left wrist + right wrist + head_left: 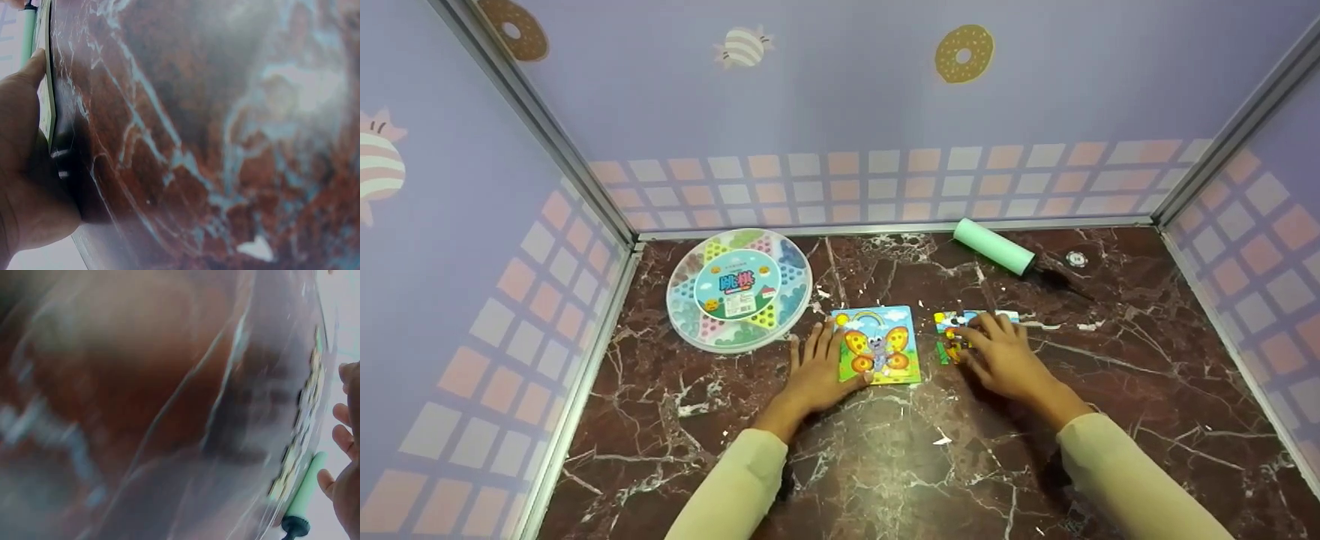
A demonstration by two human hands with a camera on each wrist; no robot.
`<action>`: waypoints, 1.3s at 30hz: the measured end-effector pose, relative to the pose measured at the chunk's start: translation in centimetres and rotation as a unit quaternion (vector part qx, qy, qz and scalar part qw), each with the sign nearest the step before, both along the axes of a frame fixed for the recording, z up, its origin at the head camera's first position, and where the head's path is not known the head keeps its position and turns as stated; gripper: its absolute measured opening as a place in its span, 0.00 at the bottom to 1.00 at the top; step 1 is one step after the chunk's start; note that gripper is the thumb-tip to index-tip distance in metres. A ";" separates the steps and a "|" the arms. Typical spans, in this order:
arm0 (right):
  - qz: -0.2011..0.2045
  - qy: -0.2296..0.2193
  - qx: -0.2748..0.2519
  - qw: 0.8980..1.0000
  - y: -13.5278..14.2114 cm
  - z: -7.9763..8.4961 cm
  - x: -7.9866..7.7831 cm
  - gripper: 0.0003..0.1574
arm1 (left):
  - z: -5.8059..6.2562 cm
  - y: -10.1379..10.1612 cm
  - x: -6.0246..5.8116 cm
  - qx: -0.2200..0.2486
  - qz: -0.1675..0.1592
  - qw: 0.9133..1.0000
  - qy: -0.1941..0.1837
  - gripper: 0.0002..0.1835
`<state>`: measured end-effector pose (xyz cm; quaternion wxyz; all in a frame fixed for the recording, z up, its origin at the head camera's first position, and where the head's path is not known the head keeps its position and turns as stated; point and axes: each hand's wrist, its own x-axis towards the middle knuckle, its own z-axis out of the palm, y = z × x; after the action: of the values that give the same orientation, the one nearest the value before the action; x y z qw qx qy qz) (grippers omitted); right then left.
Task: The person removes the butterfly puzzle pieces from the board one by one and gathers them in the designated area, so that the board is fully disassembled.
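Note:
A square picture board point(885, 326) with a butterfly and a rainbow lies flat on the dark marbled tabletop. My left hand point(817, 375) rests along its left side with fingers extended, the thumb on its lower edge. In the left wrist view the thumb point(35, 67) touches the board's edge point(48, 107). Just right of the board lies a cluster of jigsaw pieces point(943, 321), partly hidden under my right hand point(1009, 360). The right wrist view shows the loosely bent fingers point(342, 437) above the row of pieces point(298, 422), holding nothing.
A round Chinese checkers set point(739, 292) lies at the back left. Behind my right hand are a mint-green cylinder point(994, 246) with a black end and a small round chip point(1076, 259). A white scrap point(943, 438) lies nearer the front. Patterned walls point(855, 97) enclose the back and sides.

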<state>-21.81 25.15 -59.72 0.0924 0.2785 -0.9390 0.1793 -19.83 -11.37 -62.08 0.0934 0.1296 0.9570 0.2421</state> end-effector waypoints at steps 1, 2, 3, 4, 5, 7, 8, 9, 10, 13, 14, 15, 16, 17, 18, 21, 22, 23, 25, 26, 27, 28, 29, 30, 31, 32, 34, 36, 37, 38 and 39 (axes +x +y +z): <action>0.002 0.000 0.001 1.000 -0.4 0.1 -0.1 0.27 | 0.0 0.0 -0.1 0.000 0.001 1.000 -0.001 0.59; 0.004 -0.003 0.003 1.000 -0.8 0.2 -0.1 0.27 | 0.0 0.1 -0.1 0.000 0.002 1.000 0.003 0.59; 0.006 -0.006 0.005 1.000 -1.2 0.3 -0.2 0.27 | 0.0 0.1 -0.2 -0.001 0.002 1.000 0.005 0.59; 0.008 -0.009 0.007 1.000 -1.6 0.3 -0.2 0.27 | -0.1 0.1 -0.2 -0.002 0.004 1.000 0.007 0.60; 0.011 -0.014 0.008 1.000 -2.1 0.4 -0.3 0.26 | -0.1 0.1 -0.3 -0.002 0.005 1.000 0.009 0.60; 0.018 -0.021 0.010 1.000 -2.9 0.5 -0.3 0.26 | -0.3 0.1 -0.3 -0.004 0.005 1.000 0.007 0.61; 0.020 -0.025 0.012 0.999 -3.3 0.6 -0.2 0.26 | -0.4 0.0 -0.4 -0.007 0.005 1.000 0.005 0.61; 0.023 -0.028 0.013 0.999 -3.7 0.7 -0.2 0.25 | -0.5 0.0 -0.4 -0.010 0.004 1.000 0.002 0.62; 0.028 -0.031 0.014 0.999 -4.1 0.7 -0.2 0.25 | -0.6 0.0 -0.4 -0.013 0.004 1.000 -0.002 0.63; 0.042 -0.039 0.017 0.998 -5.3 0.8 -0.1 0.27 | -0.9 0.1 -0.3 -0.018 0.005 1.000 -0.002 0.64; 0.048 -0.042 0.018 0.998 -5.7 0.9 -0.1 0.27 | -0.9 0.0 -0.3 -0.017 0.006 1.000 0.002 0.64; 0.053 -0.044 0.018 0.997 -6.1 0.9 -0.1 0.28 | -1.0 0.0 -0.3 -0.017 0.007 1.000 0.006 0.64; 0.058 -0.046 0.020 0.997 -6.5 1.0 -0.2 0.28 | -1.0 0.0 -0.3 -0.016 0.008 1.000 0.009 0.64; 0.063 -0.048 0.022 0.997 -6.9 1.1 -0.2 0.29 | -1.0 0.0 -0.3 -0.014 0.008 1.000 0.012 0.63; 0.066 -0.049 0.024 0.996 -7.3 1.2 -0.2 0.29 | -1.0 0.0 -0.3 -0.014 0.009 1.000 0.014 0.63; 0.076 -0.056 0.033 0.995 -8.4 1.3 -0.3 0.30 | -1.0 0.0 -0.4 -0.016 0.007 1.000 0.012 0.64; 0.079 -0.057 0.038 0.994 -8.8 1.4 -0.4 0.30 | -1.0 0.0 -0.5 -0.017 0.007 1.000 0.011 0.64; 0.082 -0.059 0.043 0.994 -9.2 1.4 -0.4 0.29 | -1.0 0.1 -0.5 -0.017 0.007 1.000 0.011 0.64; 0.090 -0.065 0.050 0.993 -10.0 1.5 -0.5 0.28 | -1.0 0.0 -0.6 -0.018 0.007 1.000 0.010 0.64; 0.093 -0.067 0.053 0.992 -10.4 1.6 -0.5 0.27 | -1.0 0.0 -0.6 -0.017 0.008 1.000 0.011 0.65; 0.098 -0.071 0.055 0.991 -10.7 1.6 -0.5 0.26 | -1.0 0.0 -0.7 -0.017 0.008 1.000 0.012 0.65; 0.103 -0.069 0.058 0.991 -11.1 1.6 -0.6 0.25 | -1.0 0.0 -0.7 -0.017 0.008 1.000 0.012 0.65; 0.107 -0.074 0.057 0.990 -11.5 1.7 -0.6 0.25 | -0.9 0.1 -0.7 -0.016 0.008 1.000 0.013 0.65; 0.110 -0.078 0.056 0.989 -11.8 1.7 -0.6 0.24 | -0.9 0.1 -0.7 -0.017 0.008 1.000 0.013 0.65; 0.113 -0.082 0.056 0.989 -12.2 1.6 -0.6 0.23 | -0.8 0.1 -0.7 -0.019 0.007 1.000 0.011 0.66; 0.115 -0.086 0.055 0.988 -12.5 1.6 -0.7 0.22 | -0.8 0.1 -0.7 -0.019 0.006 1.000 0.010 0.66; 0.120 -0.092 0.052 0.987 -13.1 1.4 -0.7 0.21 | -0.7 0.1 -0.6 -0.019 0.006 1.000 0.008 0.66; 0.121 -0.096 0.053 0.987 -13.6 1.2 -0.7 0.21 | -0.8 0.1 -0.6 -0.020 0.006 1.000 0.005 0.67; 0.123 -0.095 0.054 0.986 -13.8 1.1 -0.7 0.21 | -0.8 0.1 -0.6 -0.019 0.006 1.000 0.005 0.67; 0.124 -0.092 0.056 0.986 -14.0 1.0 -0.6 0.21 | -0.8 0.1 -0.5 -0.018 0.007 1.000 0.005 0.67; 0.124 -0.091 0.058 0.986 -14.2 0.9 -0.6 0.22 | -0.8 0.1 -0.5 -0.019 0.008 1.000 0.004 0.67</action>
<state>-22.43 11.00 -58.78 -0.0325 0.3802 -0.9105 0.1594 -20.33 -11.26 -62.87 0.0897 0.1217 0.9627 0.2243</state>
